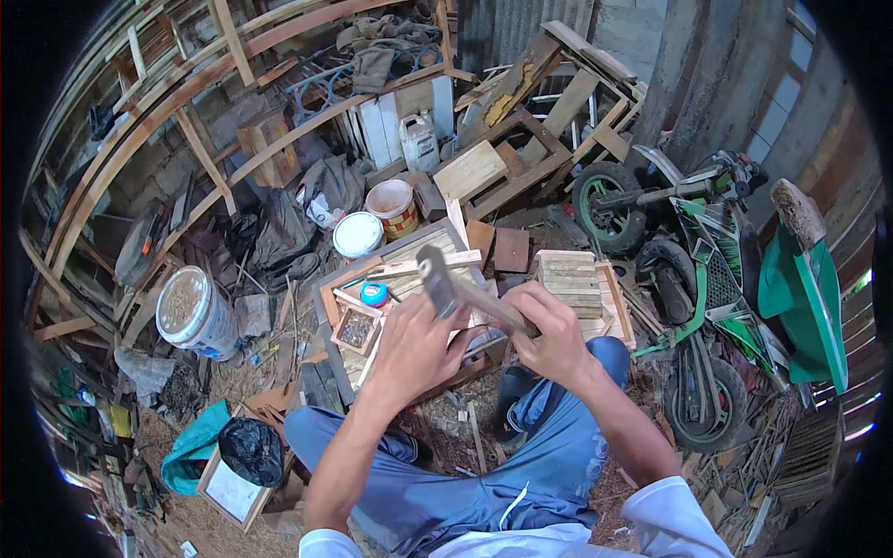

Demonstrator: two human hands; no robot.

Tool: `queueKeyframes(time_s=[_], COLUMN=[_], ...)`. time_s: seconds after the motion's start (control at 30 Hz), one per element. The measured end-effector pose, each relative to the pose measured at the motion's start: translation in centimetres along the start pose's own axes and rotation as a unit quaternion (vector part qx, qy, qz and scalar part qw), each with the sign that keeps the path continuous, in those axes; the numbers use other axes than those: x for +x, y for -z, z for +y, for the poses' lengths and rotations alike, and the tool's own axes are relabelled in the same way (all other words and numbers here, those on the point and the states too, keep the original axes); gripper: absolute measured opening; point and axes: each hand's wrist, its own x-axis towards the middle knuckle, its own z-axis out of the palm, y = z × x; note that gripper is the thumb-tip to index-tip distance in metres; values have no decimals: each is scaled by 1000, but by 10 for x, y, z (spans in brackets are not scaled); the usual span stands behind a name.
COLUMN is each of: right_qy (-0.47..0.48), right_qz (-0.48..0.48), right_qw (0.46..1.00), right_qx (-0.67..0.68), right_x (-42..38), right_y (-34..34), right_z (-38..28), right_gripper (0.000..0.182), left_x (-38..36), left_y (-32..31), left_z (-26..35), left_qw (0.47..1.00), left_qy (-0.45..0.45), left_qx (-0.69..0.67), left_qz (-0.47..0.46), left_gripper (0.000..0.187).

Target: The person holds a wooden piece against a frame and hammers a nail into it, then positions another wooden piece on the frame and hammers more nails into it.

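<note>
A hammer [490, 305] with a dark metal head and a wooden handle is held up over the low work table [326, 302]. My right hand [549, 325] is wrapped round the lower part of its handle. Just below the hammer head, my left hand [409, 344] is closed, and what its fingers hold is hidden. Under and beside my left hand lie light wood strips. A small wooden box of nails [356, 329] and a round blue tape measure [374, 295] sit left of it on the table.
Right of the table stands a slatted wooden piece [569, 284]. A green minibike [693, 307] and a green wheelbarrow [807, 312] are on the right. Buckets [358, 234] stand behind the table, another bucket [197, 312] at the left. Scrap wood surrounds them.
</note>
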Motion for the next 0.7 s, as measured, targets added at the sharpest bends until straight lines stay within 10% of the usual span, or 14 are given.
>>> queueKeyframes(time_s=[0.7], right_qy=[202], right_qz=[-104], right_qw=[964], right_qx=[-140], right_x=[-3], right_y=[14], right_z=[-29], right_gripper=[31], left_x=[-31], left_y=[30], left_z=[25], left_qw=[995], left_qy=[-81], left_qx=[23], left_qz=[63], left_gripper=[51])
